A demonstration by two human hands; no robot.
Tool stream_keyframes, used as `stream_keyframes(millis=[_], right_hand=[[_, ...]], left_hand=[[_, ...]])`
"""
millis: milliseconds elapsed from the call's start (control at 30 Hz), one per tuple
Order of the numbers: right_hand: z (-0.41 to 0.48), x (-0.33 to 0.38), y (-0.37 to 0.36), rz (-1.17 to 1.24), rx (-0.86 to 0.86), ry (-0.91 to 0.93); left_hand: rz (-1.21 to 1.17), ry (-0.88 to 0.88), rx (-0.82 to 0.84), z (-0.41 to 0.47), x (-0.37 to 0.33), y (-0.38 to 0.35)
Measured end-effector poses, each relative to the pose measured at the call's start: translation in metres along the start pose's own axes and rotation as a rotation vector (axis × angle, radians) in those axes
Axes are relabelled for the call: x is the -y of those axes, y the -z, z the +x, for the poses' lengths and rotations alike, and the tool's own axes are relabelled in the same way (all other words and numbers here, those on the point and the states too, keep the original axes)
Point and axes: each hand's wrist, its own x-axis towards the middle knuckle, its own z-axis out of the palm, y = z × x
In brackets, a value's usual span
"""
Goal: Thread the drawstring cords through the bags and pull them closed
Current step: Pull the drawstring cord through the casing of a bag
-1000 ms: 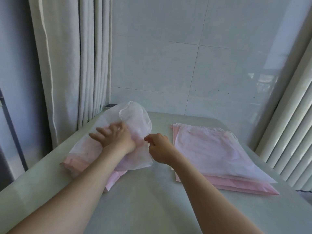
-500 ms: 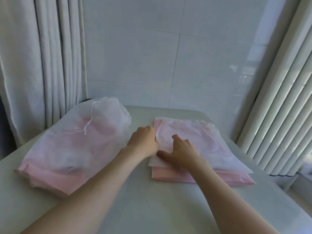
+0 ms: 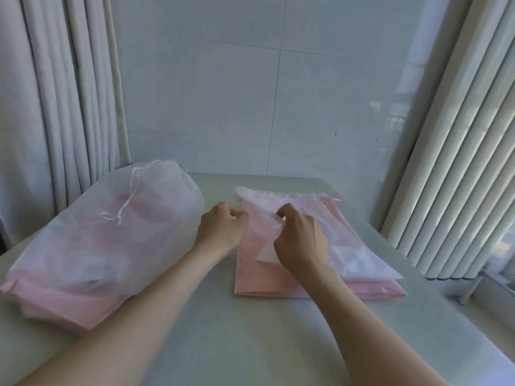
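Two hands work at the right-hand stack on the table. Right hand pinches the sheer top bag; left hand curls at its left edge, grasp unclear. Far left, a filled bag lies closed, cord tied. Risk: thin layers cling, so two bags may lift together.

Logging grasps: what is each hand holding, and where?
Right hand pinches upper fabric of top white bag; left hand curls at its left edge, hold unclear.
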Motion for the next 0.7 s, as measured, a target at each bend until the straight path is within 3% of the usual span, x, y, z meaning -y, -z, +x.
stream_keyframes(millis=[133, 267, 333, 433, 533, 633, 700], right_hand=[[0.000, 0.008, 0.011, 0.132, -0.247, 0.001], [0.002, 0.010, 0.012, 0.313, -0.404, 0.188], [0.003, 0.008, 0.010, 0.282, -0.477, 0.275], [0.003, 0.003, 0.009, 0.091, -0.593, 0.330], [0.001, 0.003, 0.009, 0.097, -0.495, 0.255], [-0.002, 0.006, 0.003, 0.133, -0.243, 0.098], [-0.004, 0.004, 0.000, 0.206, -0.067, 0.061]], left_hand=[[-0.402, 0.016, -0.007, -0.001, -0.016, 0.012], [-0.677, 0.003, -0.001, -0.001, -0.032, 0.030], [-0.777, -0.015, -0.098, -0.001, -0.037, 0.042], [-0.743, -0.077, -0.405, -0.002, -0.034, 0.053], [-0.667, -0.071, -0.532, -0.001, -0.033, 0.056], [-0.438, -0.055, -0.515, 0.000, -0.032, 0.050], [-0.326, -0.147, -0.500, -0.003, -0.031, 0.042]])
